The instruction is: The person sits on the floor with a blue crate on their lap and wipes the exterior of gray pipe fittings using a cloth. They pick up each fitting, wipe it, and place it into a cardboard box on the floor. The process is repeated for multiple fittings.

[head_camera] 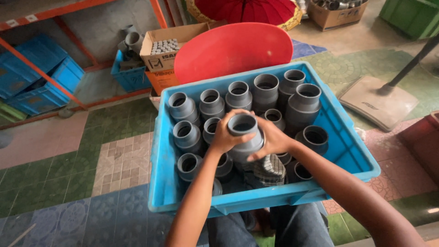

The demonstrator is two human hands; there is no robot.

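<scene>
— How is the scene lit?

— Soft, even daylight is seen throughout; the far right floor (366, 34) is brightest, so light is judged to come from there. No harsh glare is found, only a dull sheen on the blue crate's rim (270, 194) and on the red plastic seat (233, 48).

— And shadows?

— Gentle ones are cast inside the crate, between the grey pipe fittings (302, 103), and under the orange shelf frame (55, 77) at the far left.

— Is sharpness kept?

— The centre is rendered crisply. Slight softening and wide-angle stretching are noticed at the edges, where the forearms near the bottom are enlarged.
</scene>
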